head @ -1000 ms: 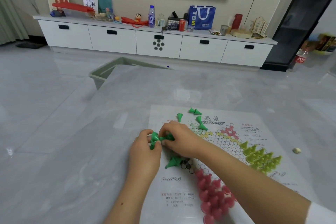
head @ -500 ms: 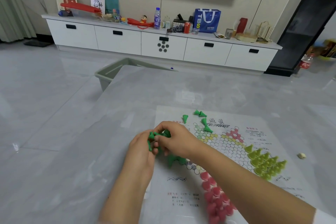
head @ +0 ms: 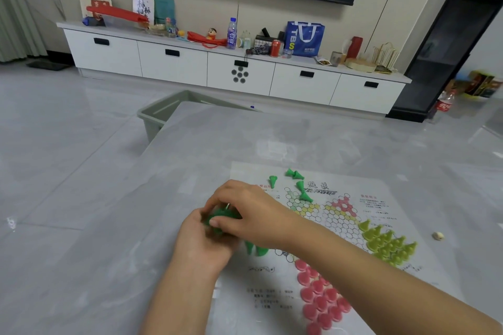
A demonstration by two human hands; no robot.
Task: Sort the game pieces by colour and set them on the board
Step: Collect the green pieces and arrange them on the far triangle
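Observation:
A paper game board with a star of hexagon cells lies on the grey table. Yellow-green pieces fill its right point and red pieces fill its near point. Several dark green pieces lie loose at the board's far edge, and a few stand under my right wrist. My left hand cups a bunch of green pieces. My right hand reaches over it, with fingers and thumb closed on those same pieces.
A small pale object lies on the table right of the board. A grey-green bin stands on the floor beyond the table's far left corner. A white TV cabinet with clutter runs along the wall.
Both hands stayed together at the board's left edge, closing tighter over the green pieces, so fewer of them show. The camera tilted slightly.

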